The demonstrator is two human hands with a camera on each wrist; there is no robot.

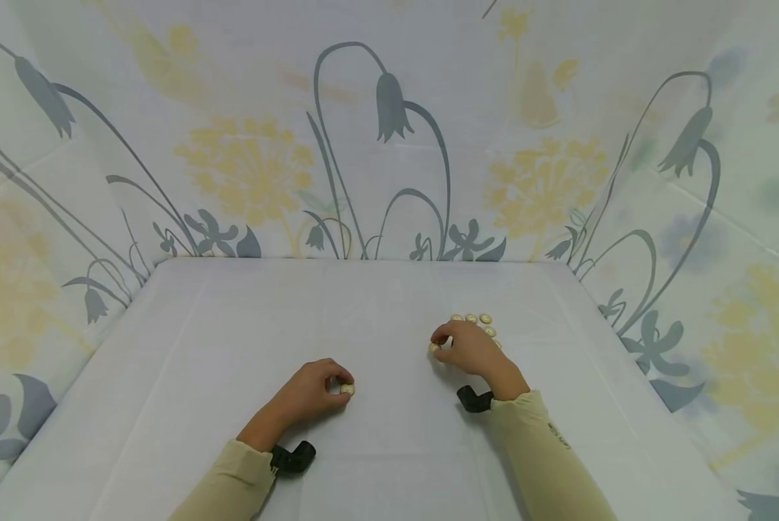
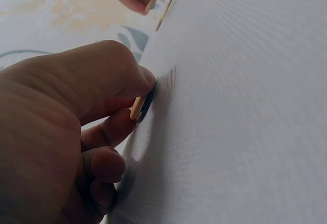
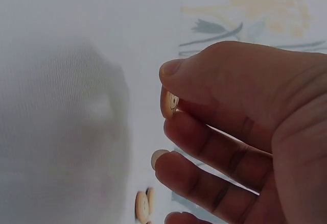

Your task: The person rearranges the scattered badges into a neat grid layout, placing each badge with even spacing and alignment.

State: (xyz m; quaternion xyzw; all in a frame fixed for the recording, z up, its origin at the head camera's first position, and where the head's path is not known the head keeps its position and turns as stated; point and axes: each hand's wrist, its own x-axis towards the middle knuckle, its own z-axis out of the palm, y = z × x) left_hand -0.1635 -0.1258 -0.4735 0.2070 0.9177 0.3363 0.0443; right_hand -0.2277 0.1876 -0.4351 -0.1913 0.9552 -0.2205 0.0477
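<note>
My left hand (image 1: 313, 389) pinches a small round wooden button (image 1: 347, 389) between thumb and finger, left of the table's middle. In the left wrist view that button (image 2: 136, 107) is seen nearly edge-on, close to the white cloth, with a dark area beside it. Farther right, my right hand (image 1: 469, 349) pinches another pale button (image 1: 434, 348) by its rim. The right wrist view shows this button (image 3: 169, 101) tilted, with a dark mark on its face. Several more buttons (image 1: 486, 318) lie just beyond and beside the right hand, some partly hidden by it.
A white cloth covers the table (image 1: 389, 463). Behind it and at both sides hang flower-printed curtains (image 1: 389, 159). Each wrist wears a black camera mount, one on the left (image 1: 293, 457) and one on the right (image 1: 474, 399).
</note>
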